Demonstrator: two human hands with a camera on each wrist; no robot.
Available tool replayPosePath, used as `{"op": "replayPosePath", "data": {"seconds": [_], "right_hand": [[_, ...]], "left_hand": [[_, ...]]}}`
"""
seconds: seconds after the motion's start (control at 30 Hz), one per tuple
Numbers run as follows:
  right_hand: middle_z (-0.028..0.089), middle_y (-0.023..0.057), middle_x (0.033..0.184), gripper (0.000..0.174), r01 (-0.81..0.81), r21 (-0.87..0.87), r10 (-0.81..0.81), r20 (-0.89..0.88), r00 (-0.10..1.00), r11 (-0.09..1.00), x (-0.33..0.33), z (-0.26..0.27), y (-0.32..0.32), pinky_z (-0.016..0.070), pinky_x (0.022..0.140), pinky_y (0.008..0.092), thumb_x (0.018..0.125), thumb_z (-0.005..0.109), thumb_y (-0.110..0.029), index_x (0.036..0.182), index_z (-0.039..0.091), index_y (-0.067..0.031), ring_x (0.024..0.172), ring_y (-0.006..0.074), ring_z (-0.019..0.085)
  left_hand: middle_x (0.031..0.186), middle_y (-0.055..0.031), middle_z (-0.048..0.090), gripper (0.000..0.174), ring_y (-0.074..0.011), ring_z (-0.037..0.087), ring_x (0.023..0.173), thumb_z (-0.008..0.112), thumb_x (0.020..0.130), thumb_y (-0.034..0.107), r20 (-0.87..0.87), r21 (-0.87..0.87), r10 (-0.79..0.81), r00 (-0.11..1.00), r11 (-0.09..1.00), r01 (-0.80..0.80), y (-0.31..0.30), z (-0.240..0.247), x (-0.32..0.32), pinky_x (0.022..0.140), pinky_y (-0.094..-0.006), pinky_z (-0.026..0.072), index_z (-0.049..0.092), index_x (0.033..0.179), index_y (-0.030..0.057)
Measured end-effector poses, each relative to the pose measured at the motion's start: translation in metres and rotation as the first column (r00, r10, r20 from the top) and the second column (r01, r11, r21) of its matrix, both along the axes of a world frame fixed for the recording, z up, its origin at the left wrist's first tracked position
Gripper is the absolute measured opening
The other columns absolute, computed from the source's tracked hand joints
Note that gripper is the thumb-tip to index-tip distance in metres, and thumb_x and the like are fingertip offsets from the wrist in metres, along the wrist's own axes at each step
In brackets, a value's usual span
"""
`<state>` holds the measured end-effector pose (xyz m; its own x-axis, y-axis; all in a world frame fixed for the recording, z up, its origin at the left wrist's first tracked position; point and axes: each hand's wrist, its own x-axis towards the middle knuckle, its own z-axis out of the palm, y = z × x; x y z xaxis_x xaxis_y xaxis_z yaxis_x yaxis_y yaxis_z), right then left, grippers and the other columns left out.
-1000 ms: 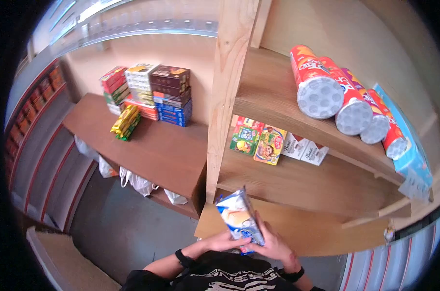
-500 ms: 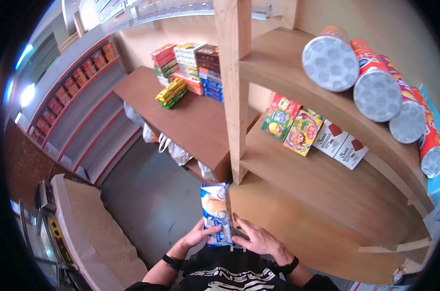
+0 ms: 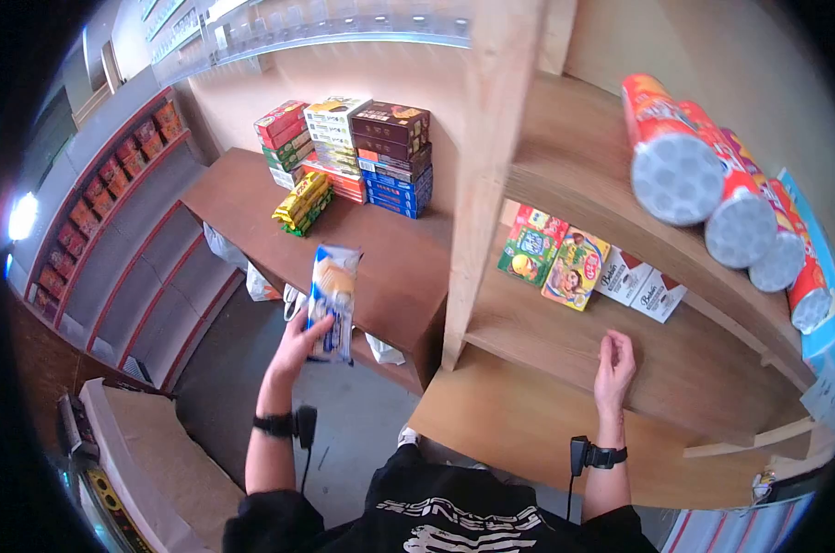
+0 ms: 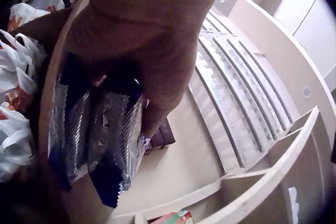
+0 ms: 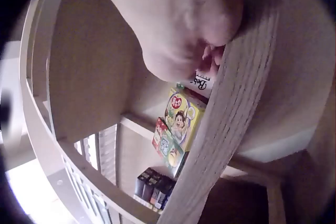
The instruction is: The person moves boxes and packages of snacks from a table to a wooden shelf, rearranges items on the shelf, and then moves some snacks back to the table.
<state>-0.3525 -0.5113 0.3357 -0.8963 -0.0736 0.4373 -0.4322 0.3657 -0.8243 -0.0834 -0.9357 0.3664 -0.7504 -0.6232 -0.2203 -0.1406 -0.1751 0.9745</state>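
Note:
My left hand [image 3: 291, 348] grips blue-and-white wafer packets [image 3: 336, 293] upright, with the thumb across the front, in front of the brown counter's [image 3: 394, 267] edge in the head view. The left wrist view shows the crimped ends of the packets [image 4: 107, 124] side by side beneath the hand. My right hand [image 3: 613, 373] holds nothing, its fingers loosely bent, near the front of the middle wooden shelf [image 3: 546, 341]. In the right wrist view this hand [image 5: 178, 35] overlaps the shelf's edge, and part of its fingers is hidden.
Yellow-and-green packets [image 3: 302, 205] lie on the counter before stacked snack boxes [image 3: 394, 138]. Several crisp tubes [image 3: 677, 175] lie on the upper shelf. Cartoon-printed boxes [image 3: 576, 269] and white boxes [image 3: 643, 286] lean on the middle shelf. A wooden post [image 3: 496, 184] separates counter and shelves.
Both hands were together at the packets near my body. The right hand has let go and moved right to the shelf, while the left has carried the packets forward and left toward the counter.

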Motion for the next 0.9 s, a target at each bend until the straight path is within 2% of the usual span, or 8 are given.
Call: {"op": "replayPosePath", "data": {"seconds": [0.07,0.23,0.47,0.57,0.7,0.77,0.83,0.9], "right_hand": [[0.063,0.0057,0.083,0.019,0.028,-0.003,-0.028,0.013,1.0,1.0,-0.004,-0.004,-0.007,0.0458,0.063,0.0287,0.091,0.058,-0.018,0.101,0.06,-0.0011,0.069,0.013,0.055],[0.06,0.008,0.076,0.021,0.131,0.329,-0.136,-0.008,0.991,0.935,0.012,0.015,-0.028,0.0463,0.06,0.0324,0.087,0.063,-0.02,0.098,0.059,-0.0015,0.063,0.0179,0.055],[0.055,0.0067,0.074,0.018,0.214,0.432,-0.197,-0.084,0.977,0.876,0.014,0.015,-0.031,0.0458,0.058,0.0328,0.083,0.066,-0.019,0.092,0.061,-0.0047,0.061,0.0196,0.053],[0.053,0.0065,0.075,0.018,0.246,0.439,-0.229,-0.091,0.969,0.864,0.015,0.014,-0.034,0.0453,0.058,0.0329,0.082,0.067,-0.02,0.091,0.061,-0.0056,0.061,0.0194,0.053],[0.053,0.006,0.074,0.019,0.255,0.438,-0.234,-0.103,0.967,0.862,0.018,0.018,-0.038,0.0447,0.058,0.0332,0.08,0.069,-0.019,0.09,0.061,-0.006,0.06,0.0189,0.052],[0.052,0.0055,0.074,0.019,0.256,0.452,-0.235,-0.103,0.966,0.854,0.017,0.019,-0.037,0.0447,0.058,0.0329,0.08,0.069,-0.019,0.09,0.061,-0.0061,0.06,0.0187,0.052],[0.052,0.0055,0.074,0.019,0.27,0.466,-0.245,-0.113,0.963,0.843,0.018,0.022,-0.039,0.0446,0.058,0.0327,0.08,0.069,-0.019,0.09,0.061,-0.006,0.06,0.0186,0.052],[0.052,0.0054,0.074,0.019,0.266,0.488,-0.247,-0.104,0.963,0.831,0.02,0.021,-0.038,0.0446,0.058,0.0324,0.08,0.069,-0.019,0.09,0.061,-0.0059,0.061,0.0185,0.051]], "left_hand": [[0.099,-0.0039,0.064,0.043,-0.0114,0.061,0.084,0.068,0.085,0.025,0.034,-0.014,-0.023,0.999,1.0,0.024,-0.043,-0.007,-0.028,0.076,-0.0265,0.0498,0.055,0.118,0.0004],[0.096,-0.0063,0.066,0.05,-0.0135,0.062,0.082,0.072,0.08,0.035,0.156,-0.122,-0.039,0.987,0.991,0.059,-0.136,-0.04,-0.085,0.073,-0.027,0.0501,0.059,0.112,-0.0021],[0.093,-0.0136,0.068,0.055,-0.021,0.066,0.081,0.066,0.082,0.044,0.41,-0.28,-0.132,0.902,0.923,0.263,-0.188,-0.02,-0.118,0.073,-0.0317,0.052,0.062,0.105,-0.0052],[0.104,-0.0291,0.062,0.069,-0.0401,0.06,0.1,0.06,0.081,0.051,0.452,-0.801,0.178,0.874,0.512,0.31,-0.185,-0.013,-0.112,0.085,-0.0441,0.0483,0.052,0.121,-0.0047],[0.123,-0.0313,0.048,0.107,-0.0442,0.056,0.105,0.067,0.069,0.062,0.525,-0.804,0.217,0.823,0.443,0.396,-0.142,-0.005,-0.107,0.088,-0.0492,0.0462,0.016,0.144,0.0053],[0.135,-0.0303,0.036,0.11,-0.0441,0.05,0.113,0.074,0.065,0.055,0.56,-0.829,0.36,0.746,0.233,0.509,-0.118,-0.009,-0.103,0.09,-0.0506,0.0441,0.015,0.146,0.0095],[0.141,-0.0286,0.026,0.109,-0.0429,0.042,0.12,0.079,0.064,0.042,0.56,-0.828,0.381,0.736,0.248,0.502,-0.108,-0.017,-0.1,0.093,-0.0516,0.0404,0.014,0.147,0.0126],[0.141,-0.0282,0.025,0.105,-0.0408,0.04,0.122,0.078,0.066,0.03,0.445,-0.884,0.449,0.775,0.082,0.461,-0.105,-0.03,-0.09,0.094,-0.0511,0.0384,0.014,0.147,0.0133]]}}
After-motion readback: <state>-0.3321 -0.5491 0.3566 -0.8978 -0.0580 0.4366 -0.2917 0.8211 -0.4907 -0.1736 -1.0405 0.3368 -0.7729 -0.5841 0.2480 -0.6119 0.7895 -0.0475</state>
